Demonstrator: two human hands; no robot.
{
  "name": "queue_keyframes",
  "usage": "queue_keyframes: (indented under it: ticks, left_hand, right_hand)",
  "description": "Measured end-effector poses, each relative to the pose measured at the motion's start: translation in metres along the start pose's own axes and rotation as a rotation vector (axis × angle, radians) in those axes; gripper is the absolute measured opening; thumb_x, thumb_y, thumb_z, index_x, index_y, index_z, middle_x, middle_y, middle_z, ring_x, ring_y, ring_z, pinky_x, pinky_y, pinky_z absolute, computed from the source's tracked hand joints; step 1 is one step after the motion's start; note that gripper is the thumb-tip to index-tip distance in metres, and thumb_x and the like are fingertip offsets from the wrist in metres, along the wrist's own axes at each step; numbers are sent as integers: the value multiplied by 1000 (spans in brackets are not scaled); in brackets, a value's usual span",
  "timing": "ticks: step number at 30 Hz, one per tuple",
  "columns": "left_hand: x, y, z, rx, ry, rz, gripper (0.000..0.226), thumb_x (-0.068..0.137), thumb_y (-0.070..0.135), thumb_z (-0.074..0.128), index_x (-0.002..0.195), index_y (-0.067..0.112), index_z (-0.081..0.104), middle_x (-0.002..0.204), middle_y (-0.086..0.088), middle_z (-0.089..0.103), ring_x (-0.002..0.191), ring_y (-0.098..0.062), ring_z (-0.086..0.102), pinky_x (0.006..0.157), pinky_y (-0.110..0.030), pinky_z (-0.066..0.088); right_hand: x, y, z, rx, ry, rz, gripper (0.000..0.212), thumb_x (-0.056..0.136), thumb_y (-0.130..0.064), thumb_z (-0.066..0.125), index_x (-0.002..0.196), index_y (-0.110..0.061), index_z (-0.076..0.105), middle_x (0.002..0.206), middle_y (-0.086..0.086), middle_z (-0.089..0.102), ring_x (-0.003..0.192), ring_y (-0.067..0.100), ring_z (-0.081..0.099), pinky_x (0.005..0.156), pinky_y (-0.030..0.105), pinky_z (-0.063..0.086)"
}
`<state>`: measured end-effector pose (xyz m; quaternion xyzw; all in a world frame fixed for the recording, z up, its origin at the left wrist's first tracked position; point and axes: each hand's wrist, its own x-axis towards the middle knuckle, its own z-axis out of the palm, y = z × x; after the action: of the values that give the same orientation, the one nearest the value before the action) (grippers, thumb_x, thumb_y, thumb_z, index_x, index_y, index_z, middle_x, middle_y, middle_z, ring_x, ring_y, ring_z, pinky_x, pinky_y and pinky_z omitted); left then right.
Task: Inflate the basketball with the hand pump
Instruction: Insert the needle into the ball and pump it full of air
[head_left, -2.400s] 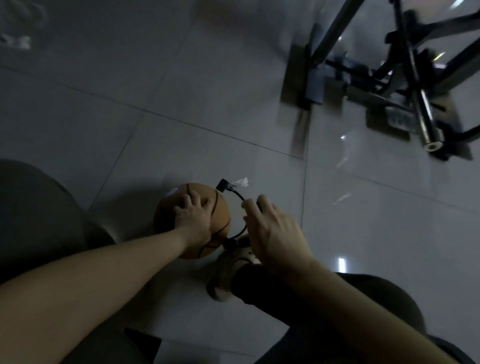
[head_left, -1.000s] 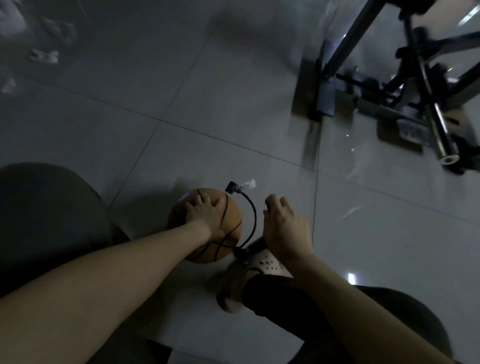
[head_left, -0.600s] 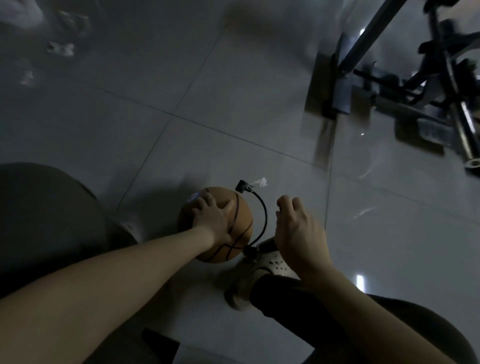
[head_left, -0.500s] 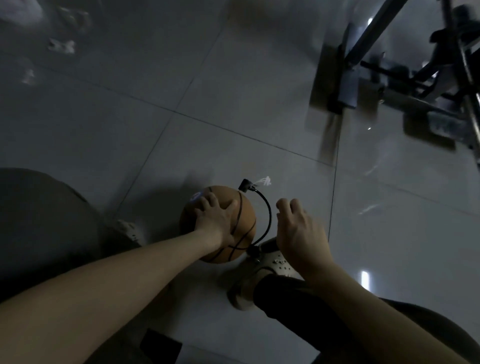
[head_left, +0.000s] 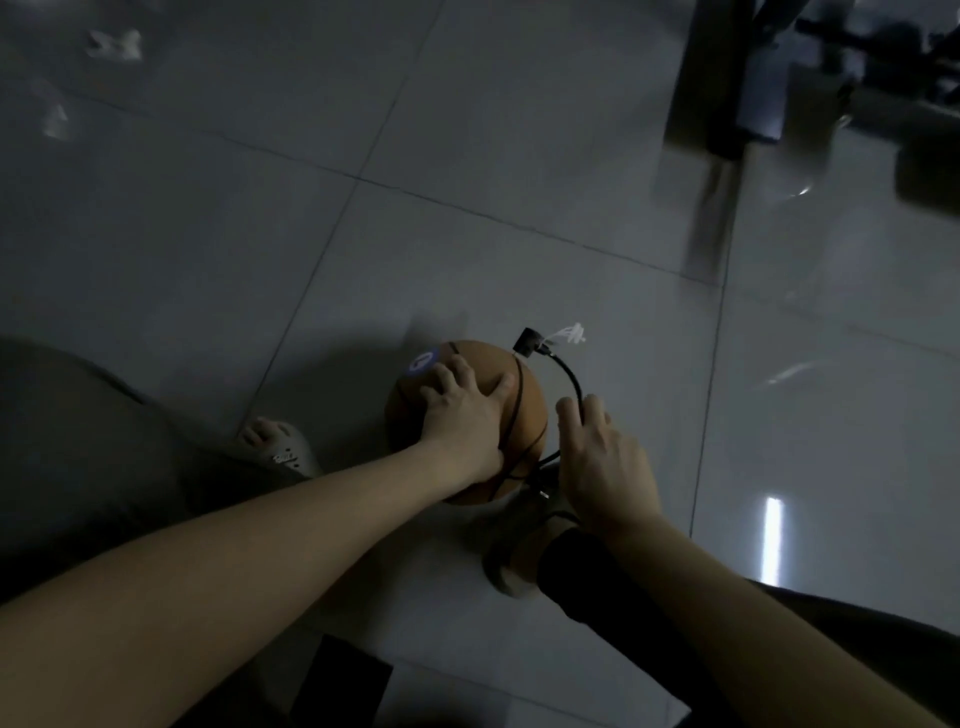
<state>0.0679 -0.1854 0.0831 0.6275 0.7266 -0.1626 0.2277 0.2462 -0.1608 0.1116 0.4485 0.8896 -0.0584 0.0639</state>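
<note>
An orange basketball (head_left: 531, 415) with a blue logo sits on the grey tiled floor. My left hand (head_left: 462, 415) presses down on its top with spread fingers. A black hose (head_left: 569, 371) arcs from a black connector (head_left: 529, 343) at the ball's far side down to the pump, whose body is hidden under my right hand (head_left: 605, 462). My right hand hovers just right of the ball, its fingers stretched forward beside the hose. What lies beneath its palm is hidden.
My right foot in a pale shoe (head_left: 511, 551) stands just below the ball, and my left foot (head_left: 280, 441) to its left. A dark metal frame (head_left: 727, 104) stands at the far right. White scraps (head_left: 114, 44) lie at the far left.
The view has swung left and closer. My left hand stays on the ball. My right hand has kept close to the hose, now with its fingertips against it.
</note>
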Motion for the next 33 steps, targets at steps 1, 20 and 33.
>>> queue_keyframes:
  ticks: [1,20,33]
  left_hand:
    - [0,2,1,8,2,3,100,87,54,63,159,32,-2,156,-40,-2,141,-62,10,108,-67,30]
    - [-13,-11,-3,-67,-3,20,104,86,55,65,160,33,-5,157,-39,-3,141,-63,8,108,-66,31]
    - [-7,-22,4,-89,-11,-11,106,83,61,67,158,39,-4,159,-34,-6,145,-58,5,111,-63,28]
  right_hand:
    - [-3,1,1,0,-6,-2,27,86,-15,54,112,-7,51,92,14,51,54,24,46,41,29,23]
    - [-38,6,-146,70,222,37,16,100,-23,52,113,-16,47,91,3,51,54,21,47,44,40,45]
    - [-11,22,-75,-99,64,-19,35,91,-14,64,122,-8,49,94,11,51,58,20,45,41,34,42]
